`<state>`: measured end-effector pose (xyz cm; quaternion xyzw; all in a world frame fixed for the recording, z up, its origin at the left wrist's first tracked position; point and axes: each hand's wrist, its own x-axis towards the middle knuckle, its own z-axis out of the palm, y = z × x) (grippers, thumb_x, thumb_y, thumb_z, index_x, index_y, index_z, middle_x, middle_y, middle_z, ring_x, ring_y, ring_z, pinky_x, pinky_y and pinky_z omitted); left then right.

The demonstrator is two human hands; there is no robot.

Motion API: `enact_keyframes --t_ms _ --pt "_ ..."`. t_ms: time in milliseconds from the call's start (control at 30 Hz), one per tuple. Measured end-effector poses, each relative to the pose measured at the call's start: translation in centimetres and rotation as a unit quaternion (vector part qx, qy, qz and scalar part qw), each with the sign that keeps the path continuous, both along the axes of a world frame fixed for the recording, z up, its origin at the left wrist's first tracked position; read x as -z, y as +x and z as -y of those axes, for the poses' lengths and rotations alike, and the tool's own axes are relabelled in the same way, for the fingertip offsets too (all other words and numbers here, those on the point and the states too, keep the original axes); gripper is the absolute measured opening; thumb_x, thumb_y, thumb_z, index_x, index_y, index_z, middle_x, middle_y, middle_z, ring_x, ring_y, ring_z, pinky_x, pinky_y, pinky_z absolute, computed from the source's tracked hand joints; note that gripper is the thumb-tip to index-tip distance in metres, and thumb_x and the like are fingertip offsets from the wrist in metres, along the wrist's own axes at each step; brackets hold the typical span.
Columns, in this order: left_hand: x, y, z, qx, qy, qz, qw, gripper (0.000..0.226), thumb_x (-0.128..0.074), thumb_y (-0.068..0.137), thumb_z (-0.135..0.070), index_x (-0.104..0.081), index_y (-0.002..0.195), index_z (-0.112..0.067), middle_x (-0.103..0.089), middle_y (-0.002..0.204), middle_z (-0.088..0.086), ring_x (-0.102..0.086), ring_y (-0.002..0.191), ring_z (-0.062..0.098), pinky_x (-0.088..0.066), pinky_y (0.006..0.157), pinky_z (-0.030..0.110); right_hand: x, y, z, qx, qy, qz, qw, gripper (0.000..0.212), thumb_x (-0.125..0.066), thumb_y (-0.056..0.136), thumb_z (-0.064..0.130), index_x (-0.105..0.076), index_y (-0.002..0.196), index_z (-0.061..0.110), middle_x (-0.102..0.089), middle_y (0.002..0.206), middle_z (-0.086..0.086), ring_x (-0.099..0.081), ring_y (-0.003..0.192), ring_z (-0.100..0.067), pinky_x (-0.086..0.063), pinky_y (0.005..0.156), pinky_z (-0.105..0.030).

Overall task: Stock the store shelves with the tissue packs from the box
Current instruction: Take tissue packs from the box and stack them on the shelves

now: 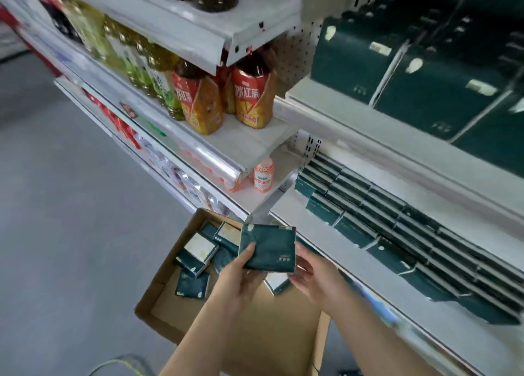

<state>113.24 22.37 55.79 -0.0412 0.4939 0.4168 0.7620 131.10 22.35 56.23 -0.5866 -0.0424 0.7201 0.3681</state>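
Observation:
A dark green tissue pack (269, 246) is held above the open cardboard box (158, 293). My left hand (241, 279) grips its lower left side, thumb on the front face. My right hand (312, 276) holds the pack's right edge with the fingers behind it. Several more green tissue packs (195, 253) lie loose in the far end of the box. Rows of the same packs (377, 216) lie on the white lower shelf (377, 287) to the right.
Larger green tissue boxes (397, 69) fill the upper right shelf. Tea bottles (249, 92) stand on the middle left shelf, small pink bottles (263, 178) below them. Grey floor (71, 219) spreads to the left of the box.

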Motion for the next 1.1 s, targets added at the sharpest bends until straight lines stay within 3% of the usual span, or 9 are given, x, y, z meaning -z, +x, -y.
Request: enact_keyframes --t_ms 133,233,333,467,567,733,867,967,1100 --pt "-2.7 0.7 2.0 0.108 0.062 -0.068 0.99 0.045 -0.078 0.087 -0.025 -0.063 0.127 -0.009 -0.073 0.12 0.012 -0.069 0.115 0.026 -0.051 0.105 0.046 -2.7 0.4 2.3 0.035 0.067 -0.009 0.997 0.027 -0.068 0.093 0.022 -0.068 0.118 0.011 -0.074 0.11 -0.011 -0.071 0.103 -0.023 -0.055 0.088 -0.038" --pt "-4.5 0.7 3.4 0.225 0.109 -0.246 0.936 0.038 -0.079 0.083 -0.046 -0.072 0.115 -0.028 -0.077 0.106 -0.006 -0.069 0.109 0.016 -0.057 0.095 0.041 -4.7 2.1 4.1 0.041 0.105 0.022 0.993 0.023 -0.069 0.091 0.019 -0.072 0.112 0.011 -0.074 0.11 -0.011 -0.073 0.094 -0.018 -0.056 0.083 -0.034" --pt "-6.9 1.5 5.4 0.258 0.155 -0.317 0.9 0.03 -0.078 0.081 -0.055 -0.078 0.102 -0.034 -0.076 0.095 -0.012 -0.069 0.099 0.01 -0.059 0.088 0.035 -6.6 4.4 6.9 0.042 0.126 0.04 0.99 0.021 -0.07 0.091 0.019 -0.073 0.109 0.01 -0.075 0.105 -0.01 -0.07 0.091 -0.019 -0.053 0.084 -0.035" --pt "-9.6 5.2 9.1 0.294 0.229 -0.296 0.879 0.02 -0.076 0.086 -0.043 -0.08 0.096 -0.026 -0.077 0.092 -0.007 -0.071 0.083 0.004 -0.055 0.071 0.017 -9.0 8.3 12.1 0.067 0.129 0.051 0.988 0.016 -0.07 0.09 0.018 -0.073 0.104 0.01 -0.076 0.099 -0.009 -0.07 0.091 -0.02 -0.052 0.096 -0.042" --pt "-11.3 10.1 12.3 0.32 0.252 -0.28 0.869 0.026 -0.076 0.089 -0.032 -0.078 0.102 -0.009 -0.072 0.09 0.003 -0.064 0.084 0.014 -0.05 0.081 0.031 -11.2 12.7 17.0 0.101 0.145 0.064 0.982 0.009 -0.068 0.091 0.014 -0.071 0.098 0.009 -0.074 0.094 -0.009 -0.069 0.085 -0.02 -0.052 0.091 -0.04" --pt "-13.9 18.6 17.8 0.329 0.306 -0.27 0.851 0.015 -0.075 0.09 -0.022 -0.079 0.096 -0.009 -0.076 0.081 -0.006 -0.067 0.069 0.002 -0.047 0.061 0.012 -14.6 20.7 25.1 0.102 0.18 0.187 0.96 0.022 -0.072 0.089 0.019 -0.071 0.11 0.013 -0.076 0.103 -0.006 -0.071 0.091 -0.017 -0.053 0.078 -0.029" --pt "-15.8 24.0 21.3 0.367 0.35 -0.256 0.823 0.025 -0.078 0.087 -0.029 -0.078 0.103 -0.01 -0.079 0.1 0.006 -0.073 0.095 0.02 -0.054 0.089 0.037 -16.6 25.8 30.6 0.139 0.218 0.25 0.933 0.016 -0.074 0.087 0.02 -0.074 0.103 0.017 -0.078 0.097 -0.002 -0.073 0.092 -0.018 -0.055 0.073 -0.026" --pt "-16.9 26.6 22.9 0.391 0.374 -0.248 0.804 0.047 -0.087 0.073 -0.044 -0.077 0.103 -0.008 -0.077 0.102 0.013 -0.07 0.095 0.025 -0.052 0.089 0.042 -17.8 28.1 33.6 0.167 0.225 0.283 0.917 0.01 -0.074 0.087 0.019 -0.074 0.097 0.02 -0.078 0.091 0.002 -0.073 0.089 -0.016 -0.055 0.08 -0.034" --pt "-19.5 30.1 23.3 0.404 0.397 -0.245 0.787 0.051 -0.089 0.068 -0.043 -0.076 0.103 -0.01 -0.078 0.101 0.01 -0.073 0.101 0.028 -0.052 0.099 0.048 -20.4 31.0 35.7 0.199 0.27 0.327 0.883 0.009 -0.075 0.087 0.016 -0.073 0.094 0.021 -0.078 0.087 0.006 -0.072 0.082 -0.006 -0.055 0.068 -0.019"
